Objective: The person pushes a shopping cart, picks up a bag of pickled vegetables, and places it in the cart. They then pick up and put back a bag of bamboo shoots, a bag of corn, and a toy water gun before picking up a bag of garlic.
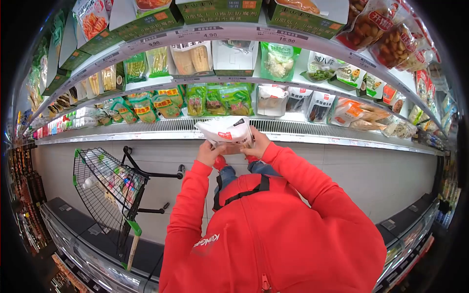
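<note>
Basically, left hand (208, 153) and right hand (261, 142) clamp a white plastic bag with red label (223, 130) from opposite sides, presumably keeping it steady, printed face up; contents unclear. Bag's held up by the long white metal shelf's (303, 138) near edge.

Jacket (288, 219) plain red; cart handle ends (134, 227) green; packet (227, 131) white with red patch.

White plastic food package (228, 131) with a red label patch and dark print on its front, its lower part clear and showing pale brownish contents. It is held up in both bare hands, the left (259, 141) at one side and the right (208, 153) at the other, in front of the lowest refrigerated shelf (303, 131), its wide crinkled top edge facing the shelf.
</note>
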Motion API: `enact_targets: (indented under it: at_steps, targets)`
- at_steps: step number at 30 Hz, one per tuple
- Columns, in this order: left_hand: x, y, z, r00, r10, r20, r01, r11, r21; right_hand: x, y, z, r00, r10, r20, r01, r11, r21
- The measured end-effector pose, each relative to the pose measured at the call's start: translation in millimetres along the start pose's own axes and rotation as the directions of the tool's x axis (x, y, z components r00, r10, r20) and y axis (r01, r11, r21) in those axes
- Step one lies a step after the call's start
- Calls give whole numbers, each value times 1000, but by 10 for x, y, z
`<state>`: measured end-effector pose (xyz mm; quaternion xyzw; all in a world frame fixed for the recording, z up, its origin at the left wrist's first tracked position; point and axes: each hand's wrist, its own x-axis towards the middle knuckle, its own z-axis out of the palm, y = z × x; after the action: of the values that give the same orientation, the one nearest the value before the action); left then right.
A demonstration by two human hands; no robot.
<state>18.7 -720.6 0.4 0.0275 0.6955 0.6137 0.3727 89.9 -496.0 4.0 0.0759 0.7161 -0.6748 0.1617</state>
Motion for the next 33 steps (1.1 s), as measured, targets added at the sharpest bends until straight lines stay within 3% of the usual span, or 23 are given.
enact_targets:
  at_steps: [1, 2, 3, 4, 6, 7, 8, 10, 11, 15, 17, 18, 21, 22, 23, 25, 26, 28, 29, 32, 33]
  targets:
    - [80, -81, 98, 999, 17, 36, -11, 984, -176, -76, 7, -76, 1000, 1, -29, -2, 999, -44]
    - [161, -68, 165, 997, -8, 73, 18, 990, -138, -103, 46, -174, 998, -20, -60, 15, 995, -94]
    - [296, -139, 235, 992, 104, 69, -108, 992, 57, -157, 262, -223, 972, -172, -161, 151, 979, -137]
    - [410, -119, 347, 972, 216, 93, -233, 938, 255, -204, 389, -283, 958, -186, -220, 156, 976, -149]
    - [642, 22, 641, 893, 421, 159, -450, 838, 307, -214, 660, -502, 914, -231, -333, 176, 966, -188]
    - [756, -22, 796, 917, 367, 158, -392, 902, 181, -160, 1001, -606, 898, -244, -366, 226, 970, -91]
    - [911, -95, 933, 914, 371, 167, -400, 895, 200, -109, 1320, -741, 895, -178, -409, 197, 980, 4]
    - [1196, -186, 1168, 962, 240, 131, -257, 957, 132, 45, 1605, -1005, 877, -41, -478, 153, 968, 199]
    - [1315, -205, 1261, 974, 201, 104, -215, 965, 149, 64, 1598, -1164, 866, -212, -453, 18, 919, -394]
    - [1872, -647, 1512, 986, 164, 23, -164, 942, 292, 358, 2207, -1573, 864, -120, -490, -4, 970, -244]
    - [2070, -759, 1579, 998, 58, -12, -50, 938, 343, 494, 2212, -1678, 870, 103, -482, -97, 995, 38]
    - [2188, -945, 1597, 999, -16, -30, 25, 940, 340, 422, 1745, -1679, 894, 60, -444, -148, 975, -167]
    - [2350, -1033, 1655, 999, -35, -29, 42, 961, 275, 450, 1932, -1737, 733, 312, -605, -527, 822, -215]
    - [2353, -985, 1691, 998, -55, -31, 62, 961, 270, 464, 2060, -1751, 724, 289, -627, -471, 871, -143]
    - [2338, -945, 1781, 997, 53, -56, -39, 974, 225, 479, 2188, -1752, 712, 272, -648, -410, 909, -69]
    - [2429, -962, 1877, 993, 111, -46, -99, 974, 205, 500, 2247, -1755, 692, 278, -666, -291, 952, 95]
    - [2448, -977, 1901, 989, 142, -38, -131, 971, 200, 506, 2227, -1758, 685, 307, -661, -322, 941, 103]
    - [2330, -771, 1957, 1000, 17, -21, -12, 974, 227, 472, 2168, -1772, 670, 364, -647, -385, 916, 118]
    - [2267, -647, 1969, 999, -45, -16, 48, 969, 241, 446, 2135, -1777, 664, 391, -637, -340, 917, 210]
    - [2231, -704, 2035, 996, 85, -22, -85, 996, 14, 359, 2005, -1766, 642, 278, -714, -178, 960, 214]
    - [2233, -667, 2014, 999, 40, -8, -40, 998, 51, 351, 1928, -1761, 645, 255, -721, -186, 967, 176]
